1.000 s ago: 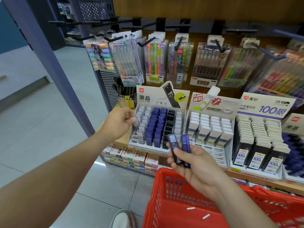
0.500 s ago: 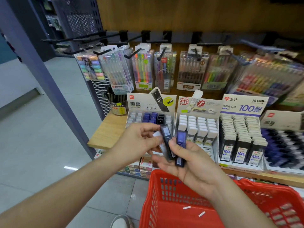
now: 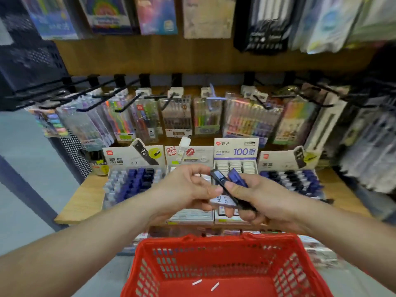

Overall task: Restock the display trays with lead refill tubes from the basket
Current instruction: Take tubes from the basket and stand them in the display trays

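Observation:
Above the display trays, my right hand (image 3: 263, 198) grips a black lead refill tube (image 3: 218, 177) and a blue one (image 3: 236, 177), both pointing up and left. My left hand (image 3: 184, 189) meets it from the left. Its thumb lies against the black tube, and its fingers curl round a pale tube marked HB (image 3: 222, 200) just below. The red basket (image 3: 214, 241) sits below my hands, holding two small white scraps. The left tray (image 3: 132, 183) holds blue, black and pale tubes. My hands hide most of the middle tray (image 3: 188, 217).
A tray of white-capped "100" tubes (image 3: 235, 166) and a blue and black tray (image 3: 293, 181) stand to the right on the wooden shelf (image 3: 79, 202). Pen packs (image 3: 177, 116) hang on black hooks (image 3: 128, 101) that jut forward above. A grey post (image 3: 21, 189) stands at left.
My left hand left the left tray and came across to my right hand, closing on the tubes there. The view has shifted right and tilted up, so higher hanging packs show.

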The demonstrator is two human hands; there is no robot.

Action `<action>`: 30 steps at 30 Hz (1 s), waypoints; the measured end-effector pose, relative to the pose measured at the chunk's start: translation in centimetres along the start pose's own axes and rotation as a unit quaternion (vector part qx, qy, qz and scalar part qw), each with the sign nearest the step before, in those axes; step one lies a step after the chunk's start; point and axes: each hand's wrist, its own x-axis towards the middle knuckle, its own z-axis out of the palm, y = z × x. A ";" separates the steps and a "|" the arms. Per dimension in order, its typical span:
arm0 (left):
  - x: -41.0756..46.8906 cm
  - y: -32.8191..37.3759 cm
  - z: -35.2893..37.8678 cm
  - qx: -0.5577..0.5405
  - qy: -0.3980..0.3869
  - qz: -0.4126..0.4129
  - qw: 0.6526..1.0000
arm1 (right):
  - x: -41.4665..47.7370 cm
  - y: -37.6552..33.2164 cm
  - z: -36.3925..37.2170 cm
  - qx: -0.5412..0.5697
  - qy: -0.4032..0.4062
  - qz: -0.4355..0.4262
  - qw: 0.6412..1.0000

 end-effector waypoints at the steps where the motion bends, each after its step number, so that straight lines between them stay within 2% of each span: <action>1: 1.0 0.3 1.9 -0.007 -0.007 0.003 1.000 | -1.0 -0.1 -1.8 -0.016 0.001 0.011 1.000; 5: 4.6 0.7 8.6 0.000 -0.034 0.022 0.999 | -4.8 0.6 -8.1 -0.042 0.030 0.046 0.998; 8: 7.5 0.5 11.7 0.058 -0.017 0.047 0.997 | -5.4 2.3 -12.1 -0.041 0.051 0.050 0.997; 11: 10.0 0.2 14.1 0.132 0.007 0.073 0.988 | -5.3 4.6 -15.4 0.031 0.056 0.044 0.997; 15: 12.7 -0.7 17.3 0.194 0.009 0.089 0.977 | -5.1 8.9 -17.6 0.194 0.051 0.019 0.979; 17: 13.7 -1.1 18.9 0.180 0.022 0.089 0.979 | -4.6 10.6 -18.0 0.247 0.114 -0.009 0.962; 18: 14.0 -1.2 19.6 0.172 0.019 0.078 0.982 | -4.2 11.2 -18.2 0.236 0.166 -0.024 0.957; 20: 14.5 -1.5 20.7 0.178 -0.020 0.039 0.983 | -3.5 12.1 -18.7 0.166 0.271 -0.051 0.947; 23: 15.0 -2.1 22.0 0.181 -0.066 -0.001 0.981 | -2.1 13.4 -19.7 0.102 0.359 -0.095 0.923; 27: 17.0 -2.7 21.9 0.217 0.003 0.030 0.976 | -1.1 14.9 -20.9 0.125 0.411 -0.094 0.898; 30: 19.9 -2.7 20.3 0.307 0.073 0.116 0.942 | -1.2 16.4 -22.6 0.149 0.450 -0.109 0.874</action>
